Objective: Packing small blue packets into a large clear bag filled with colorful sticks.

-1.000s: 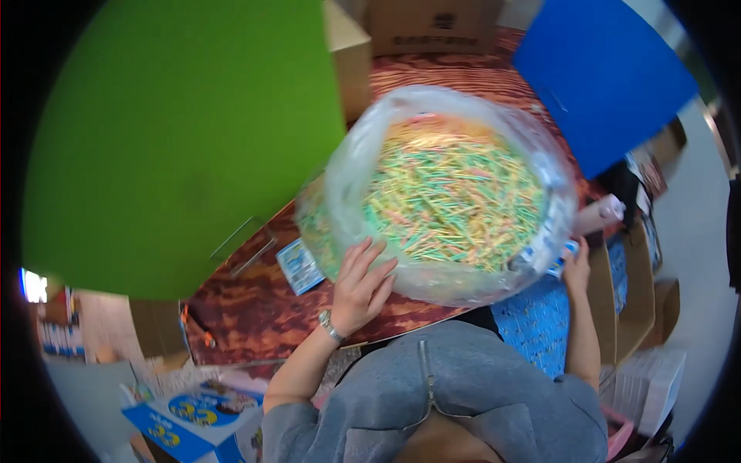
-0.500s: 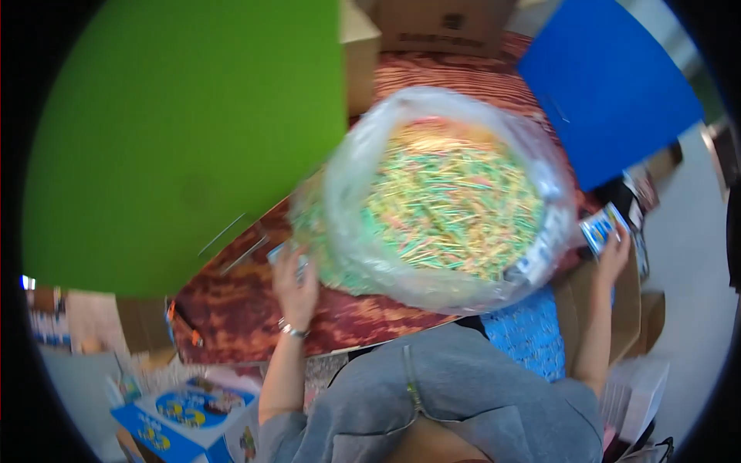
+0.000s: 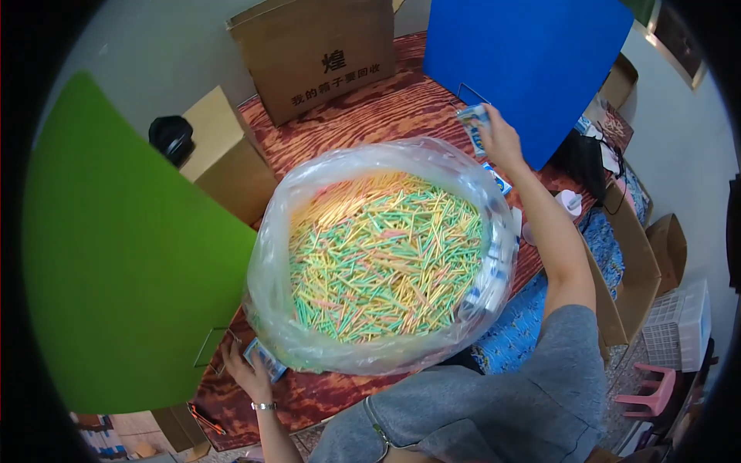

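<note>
A large clear plastic bag [image 3: 266, 262] stands with its mouth spread wide. Thin pastel sticks [image 3: 386, 255] in yellow, green and pink fill it. Beyond its far right rim, my right hand [image 3: 502, 140] grips a small blue-and-white packet [image 3: 472, 127], close to the wire stand of the blue board [image 3: 525, 69]. At the bag's near left side is my left hand [image 3: 248, 374], with a second blue-and-white packet [image 3: 266, 359] at its thumb side, apparently pinched. The fingertips come near the wire stand [image 3: 212, 351] of the green board [image 3: 131, 270].
Cardboard boxes [image 3: 320, 58] [image 3: 224, 150] stand at the back of the red patterned table [image 3: 363, 112]. More packets [image 3: 486, 282] line the bag's right inner side; one packet [image 3: 498, 179] lies outside it. An orange cutter [image 3: 207, 419] rests at the near left edge. A pink stool [image 3: 651, 392] stands right.
My right hand has moved with its packet from the right side to beside the blue board. My left hand has gone toward the green board's wire stand. The whole view has shifted.
</note>
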`<state>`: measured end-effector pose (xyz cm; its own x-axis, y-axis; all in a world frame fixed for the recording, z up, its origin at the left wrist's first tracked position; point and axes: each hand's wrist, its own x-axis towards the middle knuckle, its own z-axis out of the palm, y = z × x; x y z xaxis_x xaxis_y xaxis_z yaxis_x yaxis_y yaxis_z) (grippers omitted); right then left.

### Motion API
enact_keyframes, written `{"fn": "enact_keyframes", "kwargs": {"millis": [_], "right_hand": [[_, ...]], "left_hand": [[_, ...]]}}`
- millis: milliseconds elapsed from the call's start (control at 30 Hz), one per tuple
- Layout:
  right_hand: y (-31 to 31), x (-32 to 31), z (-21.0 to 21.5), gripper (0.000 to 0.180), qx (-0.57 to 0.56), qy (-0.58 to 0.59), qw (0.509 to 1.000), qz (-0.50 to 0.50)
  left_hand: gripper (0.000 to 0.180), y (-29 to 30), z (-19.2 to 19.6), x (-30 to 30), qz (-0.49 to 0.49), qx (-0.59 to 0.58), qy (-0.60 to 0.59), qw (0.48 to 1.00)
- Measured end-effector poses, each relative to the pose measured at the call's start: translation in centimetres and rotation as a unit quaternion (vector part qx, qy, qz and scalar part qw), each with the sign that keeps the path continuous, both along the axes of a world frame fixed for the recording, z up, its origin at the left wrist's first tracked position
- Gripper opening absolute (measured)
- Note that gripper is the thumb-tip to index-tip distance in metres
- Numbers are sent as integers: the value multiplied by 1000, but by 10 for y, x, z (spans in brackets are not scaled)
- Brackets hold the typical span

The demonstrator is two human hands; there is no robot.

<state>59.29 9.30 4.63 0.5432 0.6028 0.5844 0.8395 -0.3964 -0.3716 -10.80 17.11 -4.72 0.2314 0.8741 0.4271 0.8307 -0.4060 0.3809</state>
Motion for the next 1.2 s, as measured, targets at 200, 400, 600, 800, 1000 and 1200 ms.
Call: {"fn": "enact_keyframes", "kwargs": {"millis": [200,400,600,800,1000,1200], "right_hand": [[66,30,-39,49,-84,93,992,19],[91,50,-75,51,-129,147,979,48],[102,41,-76,53,-170,196,962,85],[105,60,-105,56,-145,190,965,113],[115,73,-124,55,-136,236,957,103],[133,75,-124,49,-165,258,945,118]], "left_hand": [[41,-3,123,139,-169,123,-17,978],[86,41,138,388,-488,25,54,871],[97,102,114,540,-469,-12,303,830],[38,121,74,534,-547,-88,322,768],[24,102,87,491,-629,-146,221,731],[42,97,100,487,-610,-192,209,740]]}}
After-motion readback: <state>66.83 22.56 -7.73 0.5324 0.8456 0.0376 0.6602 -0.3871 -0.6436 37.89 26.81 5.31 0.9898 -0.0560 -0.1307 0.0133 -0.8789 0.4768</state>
